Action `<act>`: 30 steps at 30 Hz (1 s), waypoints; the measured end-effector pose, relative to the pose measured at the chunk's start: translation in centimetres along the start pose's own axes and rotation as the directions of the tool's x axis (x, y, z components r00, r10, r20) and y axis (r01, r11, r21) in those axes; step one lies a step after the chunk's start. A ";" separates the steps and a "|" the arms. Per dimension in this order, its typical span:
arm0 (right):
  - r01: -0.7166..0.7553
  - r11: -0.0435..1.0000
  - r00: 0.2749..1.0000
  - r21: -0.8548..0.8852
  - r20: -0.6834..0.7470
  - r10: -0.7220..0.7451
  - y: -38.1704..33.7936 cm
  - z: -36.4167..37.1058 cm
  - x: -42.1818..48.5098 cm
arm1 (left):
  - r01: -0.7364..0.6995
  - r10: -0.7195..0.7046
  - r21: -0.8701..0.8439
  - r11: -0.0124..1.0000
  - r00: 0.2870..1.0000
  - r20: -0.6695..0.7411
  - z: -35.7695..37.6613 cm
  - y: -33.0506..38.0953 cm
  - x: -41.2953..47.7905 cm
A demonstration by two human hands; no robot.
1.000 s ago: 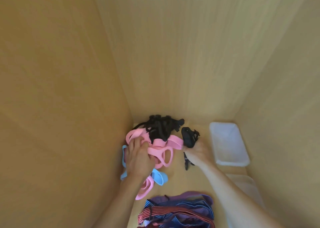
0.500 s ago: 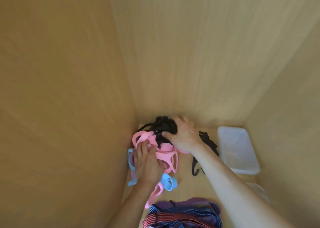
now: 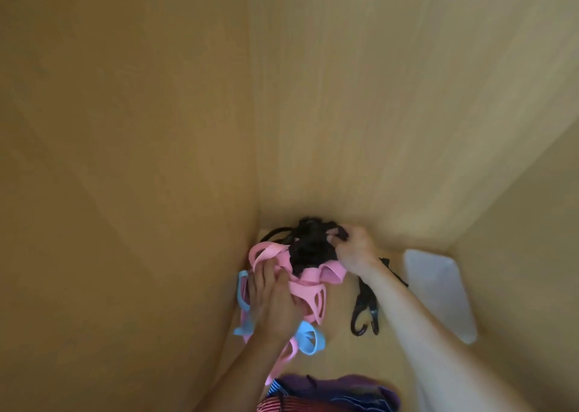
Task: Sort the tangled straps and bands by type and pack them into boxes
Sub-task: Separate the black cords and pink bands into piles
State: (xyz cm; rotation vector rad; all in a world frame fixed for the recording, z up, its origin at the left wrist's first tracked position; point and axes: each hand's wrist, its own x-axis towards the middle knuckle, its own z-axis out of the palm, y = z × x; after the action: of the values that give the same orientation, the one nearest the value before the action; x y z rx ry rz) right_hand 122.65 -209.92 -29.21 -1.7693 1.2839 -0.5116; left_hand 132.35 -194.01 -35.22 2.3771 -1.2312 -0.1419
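Your right hand [image 3: 355,250] pinches the black straps [image 3: 308,245]; your left hand [image 3: 272,305] presses, fingers straight, on the pink bands [image 3: 308,289]

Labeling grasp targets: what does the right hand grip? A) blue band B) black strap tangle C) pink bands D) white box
B: the right hand has its fingers curled into the black strap tangle, while the left hand rests on the pink bands.
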 end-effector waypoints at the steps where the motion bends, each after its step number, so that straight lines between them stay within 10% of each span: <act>1: 0.008 1.000 1.000 0.020 -0.012 -0.008 -0.3 0.0 -0.2 | 0.002 -0.003 0.012 1.000 1.000 0.017 -0.1 0.0 -0.1; 30: 0.466 0.877 0.873 0.118 -0.225 -0.433 -13.7 -10.3 -0.7 | -0.002 0.018 0.163 0.987 0.996 -0.092 -4.1 1.7 3.1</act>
State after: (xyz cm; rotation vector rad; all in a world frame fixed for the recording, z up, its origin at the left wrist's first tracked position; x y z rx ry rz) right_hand 122.36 -212.18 -12.15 -1.9109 0.9081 -1.0487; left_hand 134.09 -195.89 -30.46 2.4844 -1.2531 0.0755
